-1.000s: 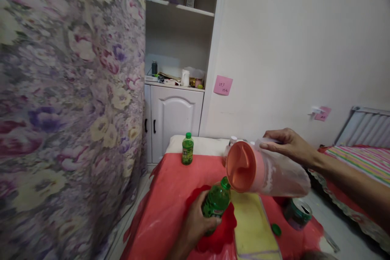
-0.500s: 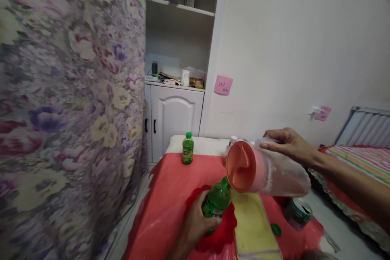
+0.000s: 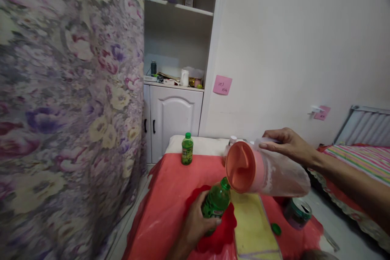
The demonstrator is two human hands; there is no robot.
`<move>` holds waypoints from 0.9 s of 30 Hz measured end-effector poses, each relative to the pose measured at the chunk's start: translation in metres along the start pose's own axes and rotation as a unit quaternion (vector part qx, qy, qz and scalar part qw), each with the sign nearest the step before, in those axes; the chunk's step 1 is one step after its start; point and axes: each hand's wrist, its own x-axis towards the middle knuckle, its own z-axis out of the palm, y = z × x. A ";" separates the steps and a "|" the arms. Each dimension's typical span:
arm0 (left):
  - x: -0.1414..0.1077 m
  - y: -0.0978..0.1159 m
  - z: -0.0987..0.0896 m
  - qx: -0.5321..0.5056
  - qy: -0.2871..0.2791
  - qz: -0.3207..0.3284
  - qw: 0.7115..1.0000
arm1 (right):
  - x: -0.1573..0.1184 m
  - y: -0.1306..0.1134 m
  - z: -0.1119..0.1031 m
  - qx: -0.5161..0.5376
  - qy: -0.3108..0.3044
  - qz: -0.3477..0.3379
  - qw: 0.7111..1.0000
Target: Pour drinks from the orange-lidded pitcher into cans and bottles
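My left hand (image 3: 198, 219) is wrapped round a green plastic bottle (image 3: 217, 201), which leans to the right over a red scalloped tray (image 3: 227, 233). In my right hand (image 3: 284, 142) is the handle of a translucent pitcher (image 3: 283, 174) with an orange lid (image 3: 241, 166). The pitcher lies tilted almost level, its lid end low and against or just beside the bottle's mouth. I cannot make out any stream of liquid between them. A loose green cap (image 3: 276, 229) rests on the table to the right.
Another green bottle (image 3: 187, 149) stands at the back left of the red-covered table (image 3: 158, 203). Behind the pitcher is a white-capped bottle (image 3: 232, 139). A yellow board (image 3: 256, 227) and a drink can (image 3: 298, 212) are on the right. A floral curtain (image 3: 70, 109) hangs at left.
Both hands, the bottle and the pitcher keep practically the same pose. The view has shifted very slightly.
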 end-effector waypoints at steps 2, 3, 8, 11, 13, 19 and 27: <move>0.000 0.001 0.000 -0.004 0.000 -0.002 1.000 | 0.000 0.000 0.000 -0.005 0.000 -0.001 1.000; 0.000 0.002 0.001 -0.006 0.000 -0.003 1.000 | 0.000 0.000 0.000 -0.008 0.000 -0.001 1.000; 0.000 0.006 0.001 0.012 0.009 -0.008 1.000 | -0.001 -0.001 0.000 -0.002 -0.002 0.003 1.000; 0.000 0.006 0.001 0.018 0.007 -0.009 1.000 | -0.001 -0.002 0.000 0.004 0.000 0.008 1.000; -0.001 0.006 0.001 0.015 0.004 -0.011 1.000 | -0.001 -0.003 0.000 0.002 0.002 0.011 1.000; -0.002 0.007 0.001 -0.008 -0.005 -0.003 1.000 | -0.001 -0.002 0.000 -0.008 0.003 0.005 1.000; -0.001 0.006 0.001 -0.001 0.002 -0.005 1.000 | 0.000 0.000 0.000 -0.004 0.009 0.008 1.000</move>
